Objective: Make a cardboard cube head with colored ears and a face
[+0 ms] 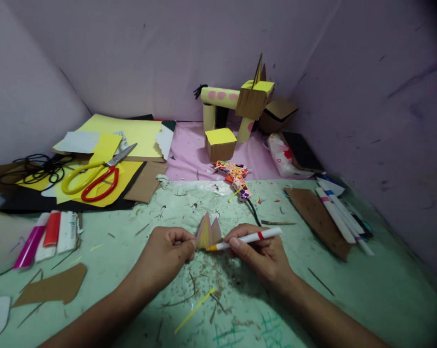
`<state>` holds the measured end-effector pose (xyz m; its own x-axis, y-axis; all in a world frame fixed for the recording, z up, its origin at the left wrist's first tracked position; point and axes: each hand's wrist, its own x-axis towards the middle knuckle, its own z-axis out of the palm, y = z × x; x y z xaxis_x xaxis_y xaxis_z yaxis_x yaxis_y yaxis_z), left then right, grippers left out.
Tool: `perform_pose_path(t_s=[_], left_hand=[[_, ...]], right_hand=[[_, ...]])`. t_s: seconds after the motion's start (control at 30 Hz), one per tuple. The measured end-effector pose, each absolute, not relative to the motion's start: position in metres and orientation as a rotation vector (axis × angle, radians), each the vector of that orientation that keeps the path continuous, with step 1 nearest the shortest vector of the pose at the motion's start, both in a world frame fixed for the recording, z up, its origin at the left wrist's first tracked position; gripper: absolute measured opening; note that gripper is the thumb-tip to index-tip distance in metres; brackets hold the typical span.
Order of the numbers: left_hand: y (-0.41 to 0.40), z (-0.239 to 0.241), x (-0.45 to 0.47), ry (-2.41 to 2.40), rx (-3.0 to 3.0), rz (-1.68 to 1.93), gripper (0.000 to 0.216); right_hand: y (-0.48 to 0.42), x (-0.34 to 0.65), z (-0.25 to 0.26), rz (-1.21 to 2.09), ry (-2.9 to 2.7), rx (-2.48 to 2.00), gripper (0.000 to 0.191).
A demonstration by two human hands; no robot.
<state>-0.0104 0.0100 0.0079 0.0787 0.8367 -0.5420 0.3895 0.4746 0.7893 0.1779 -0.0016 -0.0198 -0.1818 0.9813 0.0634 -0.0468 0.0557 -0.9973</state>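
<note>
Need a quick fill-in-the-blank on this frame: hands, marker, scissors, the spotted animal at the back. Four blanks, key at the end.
1. The right hand holds a white marker with a ____ band around it.
2. The small pointed piece is between the person's two ____.
3. The scissors have one red handle and one ____ handle.
4. The cardboard animal has a pale yellow body with ____ spots.

Missing words: red; hands; yellow; pink.

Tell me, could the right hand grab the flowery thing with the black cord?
Probably not yet: the right hand holds a marker. Nothing seems to block the way to the flowery thing beyond it.
</note>
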Motion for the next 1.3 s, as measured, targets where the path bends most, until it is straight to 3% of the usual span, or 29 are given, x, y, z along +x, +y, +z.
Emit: perform_pose_path(t_s=[0.93,1.3], left_hand=[[0.0100,0.0071,-0.0109,1.500,1.100,0.486,0.019],[0.0084,0.0109,-0.0108,1.532,1.078,0.486,0.019]], right_hand=[[0.0033,0.1762,-0.0223,1.127,-1.304,-1.101,0.010],[-0.0011,0.1775,-0.0185,1.272,-1.331,-1.058,0.011]])
